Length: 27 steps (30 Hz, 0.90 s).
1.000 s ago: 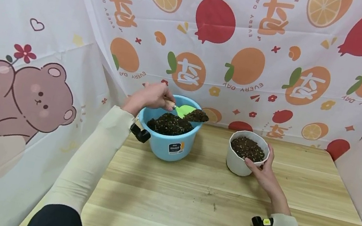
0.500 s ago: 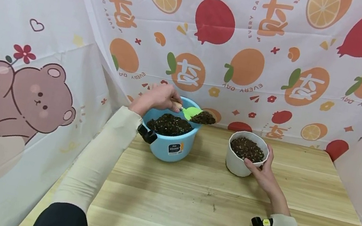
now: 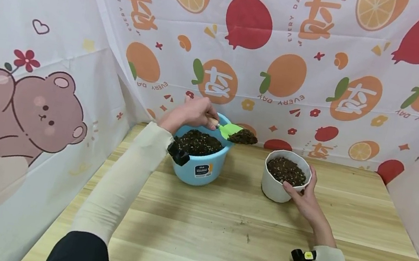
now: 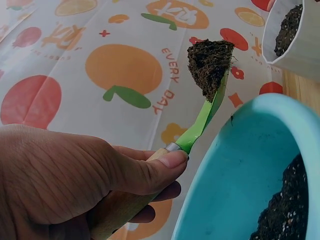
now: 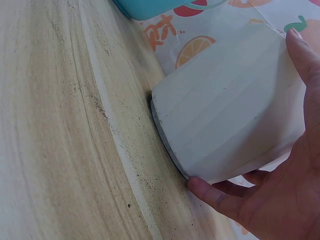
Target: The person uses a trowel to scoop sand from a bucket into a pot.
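My left hand point(image 3: 196, 112) grips the wooden handle of a green trowel point(image 4: 200, 125), its thumb along the handle near the metal collar. A heap of dark soil point(image 4: 210, 62) sits on the blade. In the head view the trowel reaches past the right rim of a light blue bucket point(image 3: 196, 170), which holds more dark potting soil point(image 3: 199, 143). To the right, my right hand point(image 3: 307, 202) holds a white faceted pot point(image 3: 276, 188) by its side, thumb at the rim and fingers around the lower wall. Soil point(image 3: 286, 170) fills that pot nearly to the rim.
Both containers stand toward the back of a wooden table point(image 3: 190, 243), with a gap between them. Soil crumbs point(image 3: 247, 237) lie on the boards in front. A fruit-print cloth point(image 3: 292, 33) hangs behind, and a bear-print cloth point(image 3: 28, 118) runs along the left.
My left hand has carried the loaded trowel rightward, from over the bucket's soil to beyond its right rim. The right hand and the white pot have stayed in place.
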### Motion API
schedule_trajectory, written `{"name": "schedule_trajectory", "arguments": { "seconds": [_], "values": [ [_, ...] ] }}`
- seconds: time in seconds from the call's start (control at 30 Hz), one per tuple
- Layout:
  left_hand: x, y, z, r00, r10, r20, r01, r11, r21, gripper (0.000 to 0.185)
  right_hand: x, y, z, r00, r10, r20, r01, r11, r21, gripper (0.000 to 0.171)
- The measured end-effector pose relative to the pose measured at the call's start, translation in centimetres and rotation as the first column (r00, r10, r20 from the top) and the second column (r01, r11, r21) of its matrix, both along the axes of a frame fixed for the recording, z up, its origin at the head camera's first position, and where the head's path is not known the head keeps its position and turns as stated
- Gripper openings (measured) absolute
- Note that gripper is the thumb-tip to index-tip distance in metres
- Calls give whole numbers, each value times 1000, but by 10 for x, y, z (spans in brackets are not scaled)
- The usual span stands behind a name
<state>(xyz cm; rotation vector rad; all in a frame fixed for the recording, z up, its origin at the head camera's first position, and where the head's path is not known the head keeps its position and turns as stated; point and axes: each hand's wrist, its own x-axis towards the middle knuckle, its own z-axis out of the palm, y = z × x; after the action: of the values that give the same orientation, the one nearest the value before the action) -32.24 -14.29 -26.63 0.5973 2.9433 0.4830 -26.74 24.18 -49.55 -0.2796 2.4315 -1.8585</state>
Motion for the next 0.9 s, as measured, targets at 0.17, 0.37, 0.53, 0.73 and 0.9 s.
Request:
{"name": "schedule_trajectory", "arguments": {
  "seconds": [0.17,0.37,0.53,0.73,0.9],
  "values": [
    [-1,7,-1,1000,-17,13,17,1000,-4,21,0,0,0,1000,3,10,-3,1000,-3,97],
    [-2,16,-2,999,-35,8,36,999,-12,24,-1,1,2,1000,-4,6,4,1000,4,97],
    [-3,26,-2,999,-36,8,37,999,-37,28,-1,1,2,1000,-4,15,4,1000,5,97],
    [-4,37,-5,998,-56,17,57,997,-48,29,-1,2,1,1000,5,17,-5,1000,-3,98],
    [-5,44,-7,997,-69,28,70,997,-38,27,-1,2,0,1000,10,17,-10,1000,-9,98]
  ]
}}
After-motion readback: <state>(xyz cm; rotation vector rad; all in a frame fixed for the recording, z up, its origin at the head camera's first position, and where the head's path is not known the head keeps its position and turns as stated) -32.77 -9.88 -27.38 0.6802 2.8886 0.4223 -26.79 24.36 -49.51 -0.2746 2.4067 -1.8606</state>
